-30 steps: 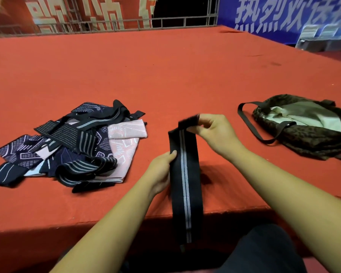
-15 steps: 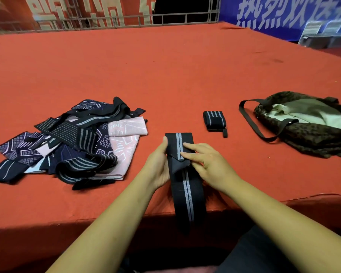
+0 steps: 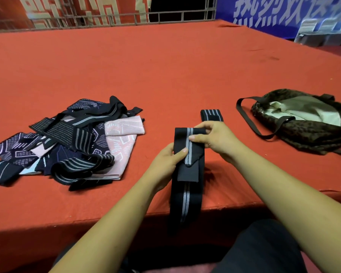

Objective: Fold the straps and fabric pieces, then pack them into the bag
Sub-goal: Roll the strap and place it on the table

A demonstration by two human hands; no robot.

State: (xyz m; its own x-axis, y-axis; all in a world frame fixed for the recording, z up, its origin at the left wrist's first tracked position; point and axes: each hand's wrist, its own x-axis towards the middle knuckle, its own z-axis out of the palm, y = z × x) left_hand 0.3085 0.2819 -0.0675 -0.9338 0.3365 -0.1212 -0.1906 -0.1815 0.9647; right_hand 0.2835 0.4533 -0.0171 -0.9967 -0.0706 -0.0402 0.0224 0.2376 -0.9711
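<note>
Both hands work at the near edge of the red-covered surface [image 3: 165, 66], clamped on one long black strap [image 3: 187, 174] with a pair of grey stripes down its middle. The left hand [image 3: 165, 162] grips the strap's left side, thumb pressed flat on the stripes and fingers curled behind. The right hand [image 3: 215, 138] pinches the top of the fold, thumb on the front and fingers hooked over the upper edge. The strap's top end is doubled over towards the person, its pointed tip lying on the layer beneath, while the long tail hangs down over the near edge of the surface. Just behind the right hand lies a folded strap [image 3: 212, 115], flat on the surface and partly hidden by the fingers. Towards the left along the near edge sits a loose pile [image 3: 67, 142] of dark striped straps and patterned navy fabric, with a pink fabric piece [image 3: 124, 128] on its right side. Towards the right edge lies a dark mottled bag [image 3: 311, 138], its mouth open and showing a pale lining, one black handle [image 3: 248, 119] looped out on the surface towards the hands.
</note>
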